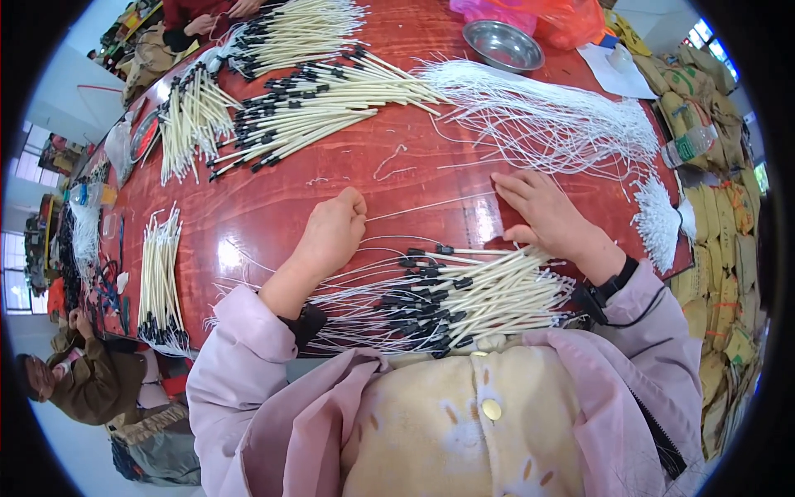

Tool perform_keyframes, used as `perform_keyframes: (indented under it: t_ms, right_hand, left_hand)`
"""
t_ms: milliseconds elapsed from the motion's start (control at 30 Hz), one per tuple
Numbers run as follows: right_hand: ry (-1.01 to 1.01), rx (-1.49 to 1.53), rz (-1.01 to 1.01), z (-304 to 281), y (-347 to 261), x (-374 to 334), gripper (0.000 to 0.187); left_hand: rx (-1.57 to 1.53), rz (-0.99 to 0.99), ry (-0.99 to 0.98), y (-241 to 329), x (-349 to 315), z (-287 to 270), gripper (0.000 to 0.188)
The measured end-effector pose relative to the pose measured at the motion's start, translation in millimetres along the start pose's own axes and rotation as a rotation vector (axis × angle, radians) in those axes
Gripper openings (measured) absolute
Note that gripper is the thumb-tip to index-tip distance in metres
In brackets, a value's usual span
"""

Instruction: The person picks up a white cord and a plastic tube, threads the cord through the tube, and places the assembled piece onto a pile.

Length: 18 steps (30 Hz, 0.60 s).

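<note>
My left hand [335, 230] is closed in a pinch on one end of a white string [431, 205], which runs nearly straight above the red table. At its other end my right hand [546, 214] has its fingers stretched out and spread, with the string reaching its fingertips; whether they touch it I cannot tell. Just below both hands lies a pile of cream-coloured sticks [489, 290] with black ends and long white strings trailing left. Farther off, to the right, a big loose bundle of white strings [538, 116] is spread on the table.
More black-ended sticks [306, 103] lie at the far left, and a small bundle of sticks [160, 269] lies left. On the red table [281, 207] are string scraps [393, 161]. A metal bowl [503, 45] stands far back. Woven sacks [716, 240] are stacked at right. Other people sit around.
</note>
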State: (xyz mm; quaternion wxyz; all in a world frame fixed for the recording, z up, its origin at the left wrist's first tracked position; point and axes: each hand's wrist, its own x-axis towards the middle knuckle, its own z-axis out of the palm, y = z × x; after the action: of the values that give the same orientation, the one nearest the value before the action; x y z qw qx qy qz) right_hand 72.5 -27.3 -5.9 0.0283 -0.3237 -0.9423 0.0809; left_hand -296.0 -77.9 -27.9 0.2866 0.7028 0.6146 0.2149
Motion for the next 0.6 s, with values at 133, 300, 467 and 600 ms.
perform_keyframes:
  t_ms: [133, 300, 467, 600]
  right_hand:
    - [0.006, 0.001, 0.018, 1.7, 0.7, -2.3, 0.089]
    - [-0.006, 0.019, -0.002, 2.6, -1.2, 2.6, 0.091]
    - [0.009, 0.038, 0.017, 0.7, -5.4, 3.6, 0.090]
    - [0.021, 0.054, 0.036, 1.3, -4.8, 2.7, 0.087]
  left_hand:
    - [0.184, -0.014, 0.002, 1.7, 11.4, -3.8, 0.016]
    - [0.527, 0.068, 0.242, -9.3, 51.3, -25.6, 0.021]
    - [0.639, 0.187, 0.352, -45.8, 112.8, -25.0, 0.016]
    - [0.652, 0.229, 0.338, -54.8, 119.6, -16.0, 0.017]
